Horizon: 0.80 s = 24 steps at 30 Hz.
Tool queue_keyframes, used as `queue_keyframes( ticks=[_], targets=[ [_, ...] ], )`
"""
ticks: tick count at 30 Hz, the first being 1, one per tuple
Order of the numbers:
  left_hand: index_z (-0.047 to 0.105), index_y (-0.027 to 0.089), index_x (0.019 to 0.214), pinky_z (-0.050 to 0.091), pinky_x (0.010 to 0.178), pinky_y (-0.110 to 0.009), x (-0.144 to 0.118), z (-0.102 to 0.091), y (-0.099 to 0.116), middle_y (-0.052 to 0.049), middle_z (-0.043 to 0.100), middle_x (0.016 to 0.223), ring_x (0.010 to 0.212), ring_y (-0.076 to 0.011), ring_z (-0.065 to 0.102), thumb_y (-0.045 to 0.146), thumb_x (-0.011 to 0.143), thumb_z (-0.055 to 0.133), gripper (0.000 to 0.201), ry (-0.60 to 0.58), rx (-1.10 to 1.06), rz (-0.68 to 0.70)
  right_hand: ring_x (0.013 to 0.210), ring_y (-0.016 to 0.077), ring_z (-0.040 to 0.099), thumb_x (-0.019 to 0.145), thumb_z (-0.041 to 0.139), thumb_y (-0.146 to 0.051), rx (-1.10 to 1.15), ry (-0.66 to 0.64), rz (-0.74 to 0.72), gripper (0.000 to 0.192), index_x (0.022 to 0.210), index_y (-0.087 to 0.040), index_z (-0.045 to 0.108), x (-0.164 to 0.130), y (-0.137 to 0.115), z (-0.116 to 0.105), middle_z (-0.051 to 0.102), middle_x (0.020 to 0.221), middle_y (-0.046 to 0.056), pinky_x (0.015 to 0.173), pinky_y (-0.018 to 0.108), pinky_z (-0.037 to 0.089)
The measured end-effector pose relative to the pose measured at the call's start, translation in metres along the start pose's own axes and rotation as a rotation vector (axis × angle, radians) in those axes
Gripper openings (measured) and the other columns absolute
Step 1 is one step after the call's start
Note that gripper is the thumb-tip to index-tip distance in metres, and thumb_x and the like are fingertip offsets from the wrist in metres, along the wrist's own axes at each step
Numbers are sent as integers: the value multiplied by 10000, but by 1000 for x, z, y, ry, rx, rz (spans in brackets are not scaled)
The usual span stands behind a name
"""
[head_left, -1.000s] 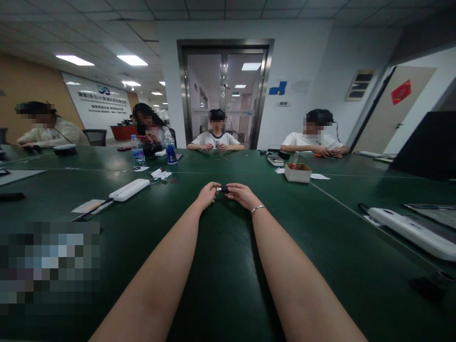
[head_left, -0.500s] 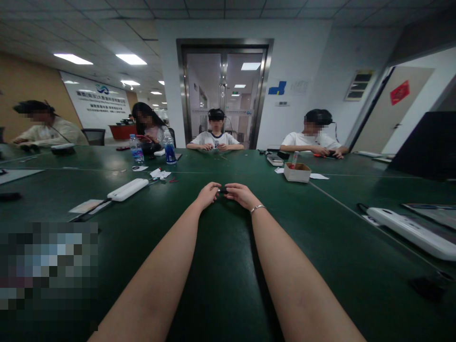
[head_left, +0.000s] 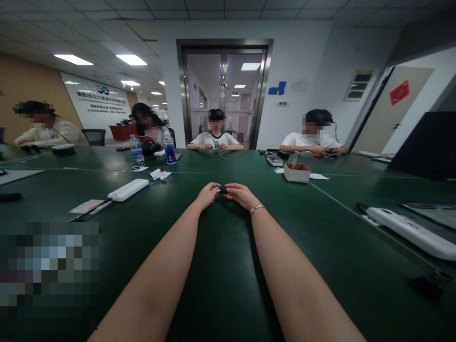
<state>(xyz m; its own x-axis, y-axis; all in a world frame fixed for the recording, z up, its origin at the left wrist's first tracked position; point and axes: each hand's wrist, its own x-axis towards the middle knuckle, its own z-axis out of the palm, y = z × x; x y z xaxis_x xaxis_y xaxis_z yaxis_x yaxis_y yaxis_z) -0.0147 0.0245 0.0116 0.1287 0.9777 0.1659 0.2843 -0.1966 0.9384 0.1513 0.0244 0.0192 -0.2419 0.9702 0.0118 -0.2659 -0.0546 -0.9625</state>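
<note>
Both my arms stretch forward over the green table (head_left: 221, 266). Between my fingertips is a small black object (head_left: 223, 190), too small and partly covered to tell its kind. My left hand (head_left: 208, 195) pinches its left end, where a light, shiny bit shows. My right hand (head_left: 240, 194), below a silver bracelet (head_left: 257, 208) on the wrist, grips the right end with bent fingers. The hands are close together, just above or on the tabletop; I cannot tell which.
White power strips lie left (head_left: 128, 190) and right (head_left: 409, 232). An open small box (head_left: 297, 173) stands ahead to the right. Two bottles (head_left: 170, 151) and paper scraps (head_left: 160, 174) are ahead to the left. Several people sit around the far side, one person (head_left: 215, 137) straight across.
My hands stay in nearly the same place. Slightly more of the black object shows between my fingertips now.
</note>
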Motion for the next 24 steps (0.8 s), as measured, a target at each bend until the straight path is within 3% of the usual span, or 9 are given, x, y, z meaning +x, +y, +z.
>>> queue_keyframes(
  ticks=[12,24],
  targets=[
    [573,150,1023,321,381,-170,4,0,-5,14,474,606,432,-71,389,317,856,376,308,-40,12,20,587,115,648,775,573,10,-2,9,10,148,865,-97,622,0,0,1,664,741,65,540,180,545],
    [563,161,1049,354,404,-157,3,0,-6,-4,515,689,481,-68,428,282,837,430,278,-4,19,26,597,117,650,778,571,14,-3,9,9,149,863,-97,622,-1,-1,1,664,751,70,538,176,544]
  ],
)
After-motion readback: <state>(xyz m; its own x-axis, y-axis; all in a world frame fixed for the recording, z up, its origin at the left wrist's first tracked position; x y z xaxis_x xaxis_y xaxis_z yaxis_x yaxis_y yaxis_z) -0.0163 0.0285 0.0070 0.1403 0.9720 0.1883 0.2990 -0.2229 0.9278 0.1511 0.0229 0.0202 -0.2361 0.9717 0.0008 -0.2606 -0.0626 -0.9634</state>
